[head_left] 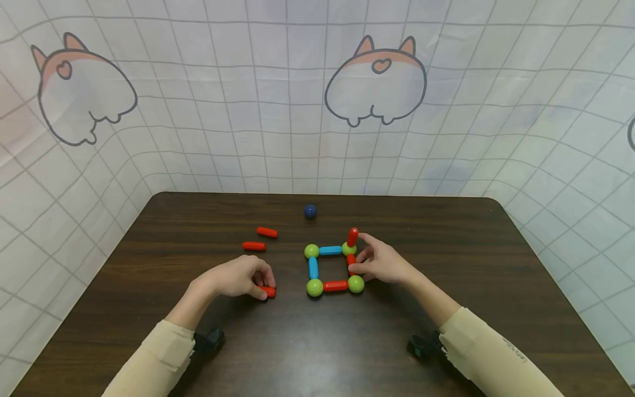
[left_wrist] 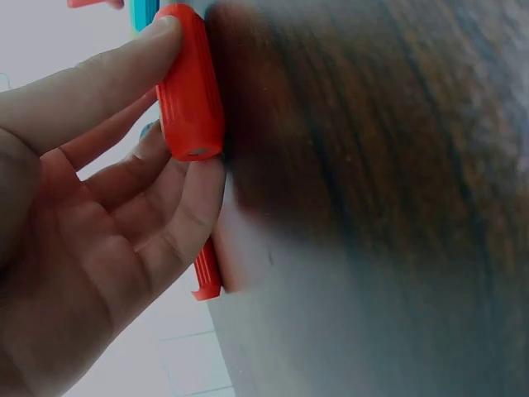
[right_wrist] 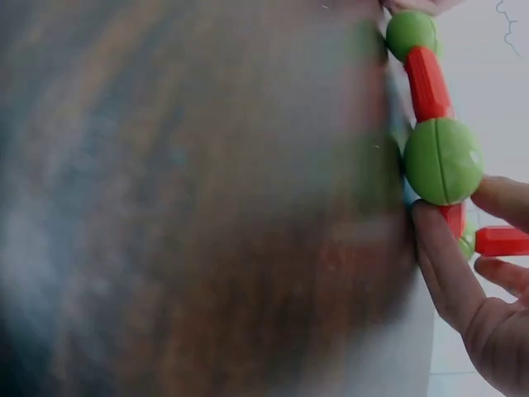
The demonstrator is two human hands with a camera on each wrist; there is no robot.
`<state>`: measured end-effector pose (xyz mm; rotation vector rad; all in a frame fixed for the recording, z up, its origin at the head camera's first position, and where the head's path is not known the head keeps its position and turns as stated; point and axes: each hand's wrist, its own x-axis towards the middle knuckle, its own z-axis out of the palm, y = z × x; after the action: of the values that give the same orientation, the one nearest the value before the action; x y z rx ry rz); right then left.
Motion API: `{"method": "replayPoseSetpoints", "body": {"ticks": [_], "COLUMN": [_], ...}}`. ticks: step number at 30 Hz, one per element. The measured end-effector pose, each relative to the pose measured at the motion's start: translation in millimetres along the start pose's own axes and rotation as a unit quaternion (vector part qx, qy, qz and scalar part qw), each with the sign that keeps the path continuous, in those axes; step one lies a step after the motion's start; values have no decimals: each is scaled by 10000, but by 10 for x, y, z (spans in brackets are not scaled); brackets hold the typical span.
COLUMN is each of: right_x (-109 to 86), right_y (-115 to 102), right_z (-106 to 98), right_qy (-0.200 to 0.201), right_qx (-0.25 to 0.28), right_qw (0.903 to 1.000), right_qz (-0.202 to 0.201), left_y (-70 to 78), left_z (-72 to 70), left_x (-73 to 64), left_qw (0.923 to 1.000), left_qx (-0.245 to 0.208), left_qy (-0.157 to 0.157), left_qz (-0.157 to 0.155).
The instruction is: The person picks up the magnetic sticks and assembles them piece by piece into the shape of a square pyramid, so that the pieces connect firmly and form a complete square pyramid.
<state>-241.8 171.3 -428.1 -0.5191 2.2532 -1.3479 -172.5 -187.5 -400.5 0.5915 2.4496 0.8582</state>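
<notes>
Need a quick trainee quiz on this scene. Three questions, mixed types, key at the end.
1. Count: how many green balls are on the table?
2. True or false: the dark blue ball touches one of the green balls.
3. Fill in the colour: the left hand holds a ____ stick.

Key:
1. Four, at the corners of the square.
2. False; it lies apart, beyond the square.
3. Red.
</notes>
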Motion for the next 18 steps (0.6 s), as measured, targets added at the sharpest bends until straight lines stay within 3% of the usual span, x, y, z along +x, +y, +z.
{"method": "replayPoseSetpoints", "body": {"ticks": [6, 18], "right_x": [-13, -9], "right_y": [-22, -10], "right_z": [25, 46], "right_qy": [86, 52], "right_qx": [-229, -259], "right_qw": [9997, 9996], "right_qz": [0, -75], "left_y": [-47, -50], "left_z": [23, 80], "left_x": [42, 199], "left_qw": [9993, 9841], "left_qx": [-203, -395], "left_qy": [290, 1692], "left_qz": [98, 373]}}
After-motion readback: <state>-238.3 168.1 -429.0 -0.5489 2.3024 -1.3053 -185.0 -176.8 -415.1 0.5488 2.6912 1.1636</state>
